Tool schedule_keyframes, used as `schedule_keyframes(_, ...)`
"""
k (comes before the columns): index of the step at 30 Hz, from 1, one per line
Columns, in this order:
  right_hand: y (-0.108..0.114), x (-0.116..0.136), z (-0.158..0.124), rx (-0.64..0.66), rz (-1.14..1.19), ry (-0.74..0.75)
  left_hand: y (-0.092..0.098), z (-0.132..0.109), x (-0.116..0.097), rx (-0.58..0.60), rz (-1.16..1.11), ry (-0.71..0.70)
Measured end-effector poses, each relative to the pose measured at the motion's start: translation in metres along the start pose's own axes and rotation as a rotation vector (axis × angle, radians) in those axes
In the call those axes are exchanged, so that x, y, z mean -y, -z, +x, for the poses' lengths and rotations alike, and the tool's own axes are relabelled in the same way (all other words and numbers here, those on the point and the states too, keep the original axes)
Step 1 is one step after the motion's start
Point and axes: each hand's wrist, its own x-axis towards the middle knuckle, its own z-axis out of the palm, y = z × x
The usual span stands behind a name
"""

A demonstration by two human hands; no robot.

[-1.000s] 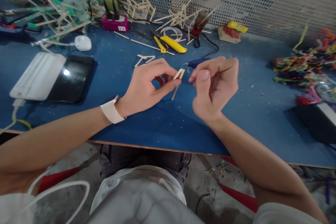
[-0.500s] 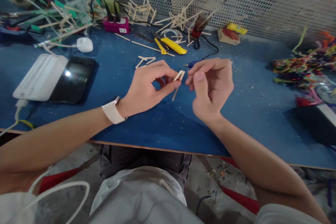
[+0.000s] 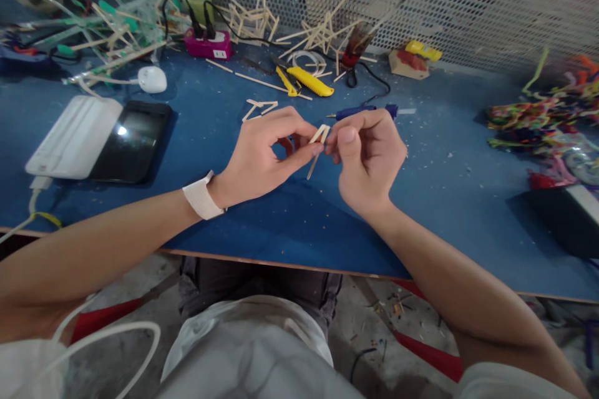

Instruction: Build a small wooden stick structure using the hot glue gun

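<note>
A blue bench (image 3: 449, 212) fills the middle of the view, its front edge running just before the person's lap and a perforated metal panel (image 3: 491, 19) rising behind it. A broad stretch of bench surface, flecked with specks, lies to the right of the hands, reaching to a multicoloured bundle (image 3: 556, 106) near the right side; a narrower strip lies between the hands and the front edge. On the left, a black glossy device (image 3: 133, 143) sits well apart from the left hand (image 3: 264, 153).

That hand's thumb and fingers pinch a small piece of joined wooden sticks. The right hand (image 3: 372, 162), fingers curled and thumb bent, is just beside it; whether it touches the piece or grips anything cannot be told. Beyond the hands lie a yellow cutter (image 3: 311, 81) and, just past the right hand, a blue-handled tool (image 3: 353, 112).

Smallest is the stick piece (image 3: 324, 133): its narrow peak shows above the left fingertips, between the two hands, and one thin leg slants down below them.
</note>
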Motion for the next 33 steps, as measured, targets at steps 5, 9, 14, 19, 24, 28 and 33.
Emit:
schedule_keyframes(5, -0.001, -0.002, 0.000, -0.002, -0.003, 0.020, 0.001, 0.000, -0.001, 0.016, 0.020, 0.022)
schedule_keyframes(9, 0.002, -0.005, 0.000, -0.057, -0.057, 0.037, 0.001, 0.000, -0.002, 0.010, 0.001, 0.024)
schedule_keyframes(14, 0.006, -0.010, 0.002, -0.092, -0.075, 0.043, 0.000, 0.000, -0.001, 0.011, -0.011, 0.014)
schedule_keyframes(19, 0.009, -0.019, 0.004, -0.039, -0.083, 0.019, 0.001, 0.000, 0.000, 0.011, -0.008, -0.002)
schedule_keyframes(24, 0.014, -0.029, 0.006, -0.017, -0.115, -0.002, 0.001, 0.000, -0.001, 0.022, -0.018, 0.007)
schedule_keyframes(28, 0.012, -0.023, 0.005, 0.009, -0.068, 0.051, 0.001, 0.000, -0.001, 0.021, -0.017, 0.019)
schedule_keyframes(33, 0.009, -0.008, 0.006, 0.142, -0.054, 0.067, 0.001, 0.000, -0.001, 0.014, -0.013, 0.018)
